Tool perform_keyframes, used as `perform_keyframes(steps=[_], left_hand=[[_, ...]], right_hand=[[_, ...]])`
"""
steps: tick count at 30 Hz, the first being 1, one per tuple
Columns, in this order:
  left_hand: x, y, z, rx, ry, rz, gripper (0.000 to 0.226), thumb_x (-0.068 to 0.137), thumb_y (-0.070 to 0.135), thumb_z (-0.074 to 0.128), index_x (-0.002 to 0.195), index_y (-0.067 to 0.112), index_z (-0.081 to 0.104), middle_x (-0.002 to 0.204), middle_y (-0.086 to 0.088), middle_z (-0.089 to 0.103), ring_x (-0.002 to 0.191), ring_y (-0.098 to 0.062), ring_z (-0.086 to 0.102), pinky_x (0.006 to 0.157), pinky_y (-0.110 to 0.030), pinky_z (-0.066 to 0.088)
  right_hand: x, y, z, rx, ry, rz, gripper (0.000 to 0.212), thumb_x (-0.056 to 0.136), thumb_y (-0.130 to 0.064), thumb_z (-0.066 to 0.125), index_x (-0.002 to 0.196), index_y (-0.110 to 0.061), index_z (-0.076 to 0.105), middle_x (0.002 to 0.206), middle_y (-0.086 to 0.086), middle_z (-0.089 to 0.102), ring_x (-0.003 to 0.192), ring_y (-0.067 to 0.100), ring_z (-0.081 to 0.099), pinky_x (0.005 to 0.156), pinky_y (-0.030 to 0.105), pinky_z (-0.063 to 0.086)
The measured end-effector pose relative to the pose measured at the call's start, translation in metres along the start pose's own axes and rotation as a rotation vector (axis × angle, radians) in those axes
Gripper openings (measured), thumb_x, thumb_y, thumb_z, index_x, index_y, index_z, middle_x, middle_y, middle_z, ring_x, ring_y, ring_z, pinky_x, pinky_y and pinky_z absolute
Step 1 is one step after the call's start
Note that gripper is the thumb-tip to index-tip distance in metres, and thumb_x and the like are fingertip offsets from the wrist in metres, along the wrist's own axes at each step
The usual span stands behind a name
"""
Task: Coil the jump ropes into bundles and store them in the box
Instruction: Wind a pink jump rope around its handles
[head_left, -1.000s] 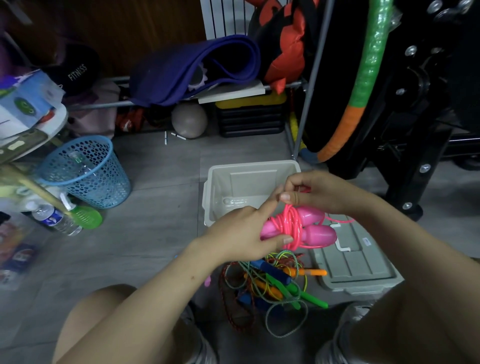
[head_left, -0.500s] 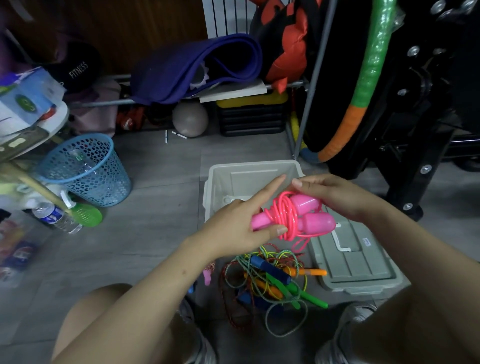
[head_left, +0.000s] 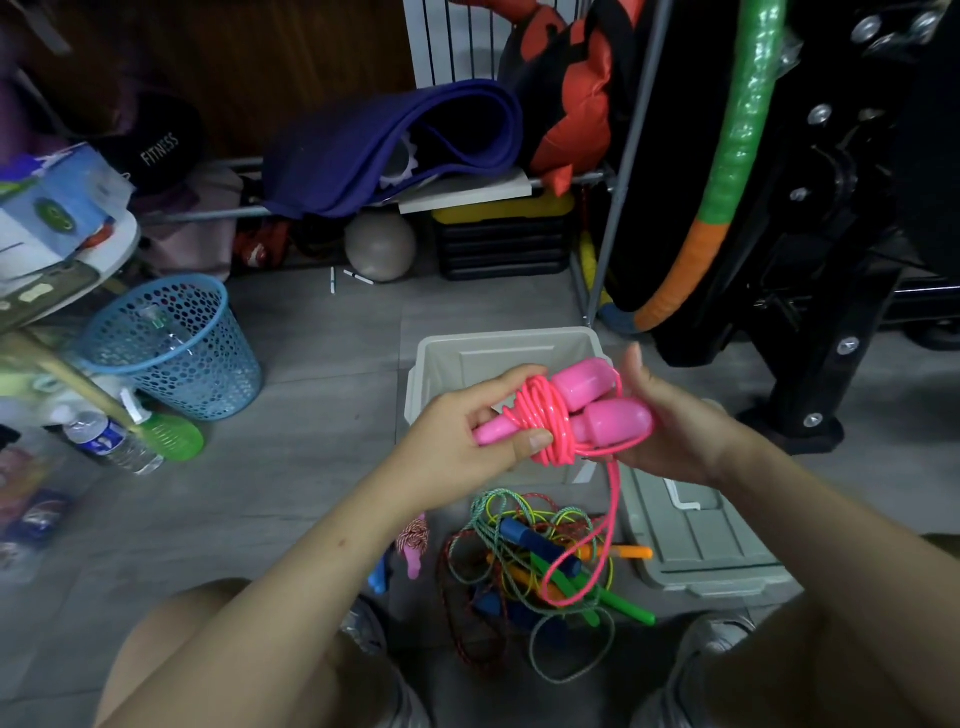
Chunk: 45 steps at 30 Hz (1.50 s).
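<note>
Two hands meet over the grey box, which sits open on the floor in front of the crouching person. Left hand grips the pink jump rope: fingers curled round the narrow ends of both pink handles, thumb pressed onto the cord wound across them. Right hand cups the fat ends of the handles from the far side, fingers loosely curved, thumb pointing up, palm touching the bundle; whether it truly grips I cannot tell. Cord is wrapped in several turns round the pair of handles, and one loose pink loop hangs down from the bundle to the pile of other ropes on the floor between the knees: green, yellow, orange, blue, dark red, all tangled. Box lid lies flat on the floor just right of the pile, touching the box's near corner. Blue mesh basket stands well to the left, a water bottle lying near its base. Purple rolled mat rests on a low rack behind.
</note>
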<state>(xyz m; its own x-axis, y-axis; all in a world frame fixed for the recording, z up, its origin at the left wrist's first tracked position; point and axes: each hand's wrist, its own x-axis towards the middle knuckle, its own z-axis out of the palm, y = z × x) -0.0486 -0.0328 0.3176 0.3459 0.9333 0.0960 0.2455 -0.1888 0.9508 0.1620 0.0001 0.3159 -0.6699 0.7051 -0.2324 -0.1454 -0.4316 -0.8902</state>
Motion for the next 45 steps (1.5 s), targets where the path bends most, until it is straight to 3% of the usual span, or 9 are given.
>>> perform_keyframes(steps=[4, 10, 13, 20, 25, 30, 36, 43, 45], left_hand=[[0.004, 0.009, -0.002, -0.132, 0.086, -0.108, 0.045, 0.087, 0.005, 0.062, 0.125, 0.026, 0.049, 0.050, 0.008, 0.061, 0.038, 0.001, 0.048, 0.037, -0.012, 0.034], [0.012, 0.006, 0.001, -0.114, 0.172, -0.129, 0.023, 0.089, 0.016, 0.062, 0.103, 0.034, 0.062, 0.053, -0.003, 0.057, 0.035, -0.010, 0.041, 0.035, -0.013, 0.031], [0.014, 0.005, 0.001, -0.117, 0.212, -0.150, 0.010, 0.090, 0.018, 0.062, 0.092, 0.026, 0.065, 0.051, 0.000, 0.058, 0.034, -0.010, 0.042, 0.035, -0.014, 0.031], [0.020, -0.001, 0.010, -0.058, 0.228, -0.158, 0.009, 0.092, 0.022, 0.061, 0.084, 0.020, 0.066, 0.055, -0.007, 0.058, 0.035, -0.012, 0.044, 0.036, -0.014, 0.032], [0.020, -0.003, 0.007, -0.106, 0.095, -0.128, 0.013, 0.098, 0.020, 0.048, 0.097, 0.026, 0.059, 0.059, 0.003, 0.060, 0.042, -0.013, 0.048, 0.037, -0.019, 0.037], [0.014, -0.003, 0.012, -0.237, -0.043, -0.146, 0.036, 0.098, 0.010, 0.043, 0.131, 0.024, 0.039, 0.082, -0.005, 0.059, 0.057, -0.006, 0.054, 0.050, -0.019, 0.044], [0.013, -0.008, 0.017, -0.152, 0.064, -0.242, 0.043, 0.097, 0.008, 0.049, 0.136, 0.024, 0.040, 0.076, 0.000, 0.058, 0.051, -0.006, 0.048, 0.040, -0.017, 0.035], [0.026, -0.017, -0.010, 0.255, 0.127, -0.232, 0.063, 0.093, 0.015, 0.055, 0.146, 0.022, 0.022, 0.100, -0.010, 0.063, 0.066, -0.014, 0.056, 0.064, -0.031, 0.046], [0.027, -0.018, -0.011, 0.424, 0.043, -0.255, 0.076, 0.093, 0.024, 0.057, 0.152, 0.019, 0.008, 0.128, -0.018, 0.057, 0.098, -0.030, 0.061, 0.085, -0.036, 0.047]], right_hand=[[0.004, 0.012, 0.003, 0.035, 0.012, -0.074, 0.081, 0.061, -0.077, 0.063, 0.111, -0.014, 0.060, 0.089, 0.005, 0.058, 0.072, 0.016, 0.049, 0.065, 0.027, 0.037], [0.008, 0.028, 0.026, -0.275, 0.210, -0.100, 0.090, 0.062, -0.084, 0.054, 0.105, -0.005, 0.060, 0.089, 0.011, 0.055, 0.066, 0.011, 0.040, 0.066, 0.025, 0.033], [0.006, 0.025, 0.034, -0.390, 0.284, -0.091, 0.071, 0.083, -0.071, 0.042, 0.092, -0.003, 0.062, 0.075, 0.011, 0.046, 0.065, 0.013, 0.036, 0.067, 0.028, 0.031], [0.008, 0.020, 0.040, -0.341, 0.391, -0.092, 0.030, 0.093, -0.036, 0.048, 0.078, -0.013, 0.062, 0.054, -0.007, 0.036, 0.044, 0.004, 0.024, 0.043, 0.017, 0.020], [0.008, 0.018, 0.034, -0.457, 0.483, -0.143, 0.046, 0.074, -0.054, 0.053, 0.061, -0.010, 0.049, 0.046, -0.007, 0.031, 0.042, 0.008, 0.021, 0.045, 0.024, 0.017], [0.008, 0.018, 0.032, -0.325, 0.521, -0.154, 0.043, 0.090, -0.035, 0.052, 0.050, -0.020, 0.049, 0.043, -0.010, 0.030, 0.039, 0.004, 0.019, 0.041, 0.019, 0.016], [0.010, 0.018, 0.041, -0.340, 0.569, -0.033, 0.047, 0.092, -0.040, 0.051, 0.059, -0.007, 0.052, 0.038, -0.007, 0.040, 0.034, 0.007, 0.030, 0.040, 0.020, 0.025], [0.003, 0.003, 0.042, -0.489, 0.484, 0.049, 0.031, 0.095, -0.032, 0.051, 0.080, -0.015, 0.071, 0.052, -0.003, 0.046, 0.043, 0.008, 0.032, 0.044, 0.020, 0.028], [0.000, -0.003, 0.038, -0.783, 0.431, -0.023, 0.029, 0.093, -0.034, 0.054, 0.089, -0.012, 0.073, 0.061, -0.006, 0.059, 0.054, 0.008, 0.047, 0.056, 0.026, 0.039]])
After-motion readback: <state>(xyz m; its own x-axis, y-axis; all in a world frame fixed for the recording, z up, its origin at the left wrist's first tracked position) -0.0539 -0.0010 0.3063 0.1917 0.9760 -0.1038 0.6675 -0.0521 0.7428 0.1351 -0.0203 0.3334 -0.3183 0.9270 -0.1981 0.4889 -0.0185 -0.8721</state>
